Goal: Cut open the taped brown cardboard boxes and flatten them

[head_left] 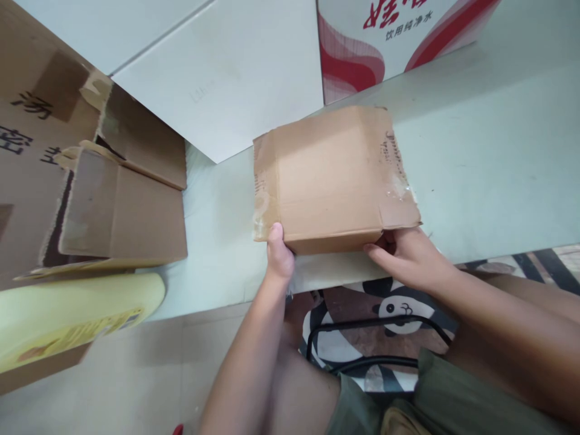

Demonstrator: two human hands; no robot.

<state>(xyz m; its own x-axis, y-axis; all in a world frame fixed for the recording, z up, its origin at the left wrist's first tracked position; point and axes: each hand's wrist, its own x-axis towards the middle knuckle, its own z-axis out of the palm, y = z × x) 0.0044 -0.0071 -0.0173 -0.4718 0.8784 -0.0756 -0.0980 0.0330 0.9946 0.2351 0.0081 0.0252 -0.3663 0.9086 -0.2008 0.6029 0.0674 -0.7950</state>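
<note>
A small brown cardboard box (pixel 326 175) rests on the pale bench, its torn end flaps sticking out to left and right. Clear tape and handwriting show on the right flap. My left hand (pixel 280 254) grips the near left corner, thumb on top at the flap and the other fingers hidden beneath. At the near right corner, my right hand (pixel 403 254) holds the box with its thumb along the front lower edge and its fingers tucked under the right flap, mostly out of sight.
Large cardboard boxes (pixel 145 211) stand at left, beside a pale yellow bottle (pixel 90 308) lying near the edge. White boxes (pixel 235 72) and a red-and-white printed carton (pixel 357 60) line the back of the pale bench (pixel 480 169). Below are my legs and a panda-patterned mat (pixel 399 311).
</note>
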